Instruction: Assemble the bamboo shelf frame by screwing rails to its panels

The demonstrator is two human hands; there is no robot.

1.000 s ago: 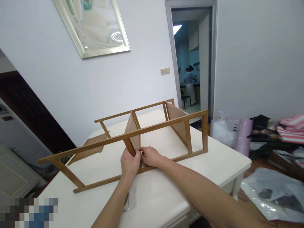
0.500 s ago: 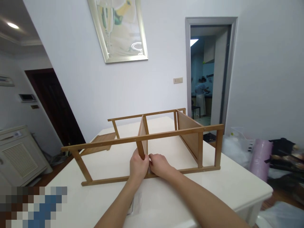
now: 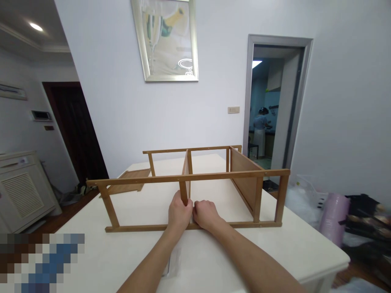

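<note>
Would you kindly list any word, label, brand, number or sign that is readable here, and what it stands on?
Readable text: none.
Pale patch on the off-white louvred cabinet: possibly a label, too small and blurred to read.
Clear plastic packet, partly behind the left forearm: no legible lettering.
Brown wooden frame: no lettering visible.

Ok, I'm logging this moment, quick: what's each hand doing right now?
Left hand: closed around the middle crosspiece of the wooden frame.
Right hand: curled, close beside the left; whether it holds anything cannot be told.
</note>
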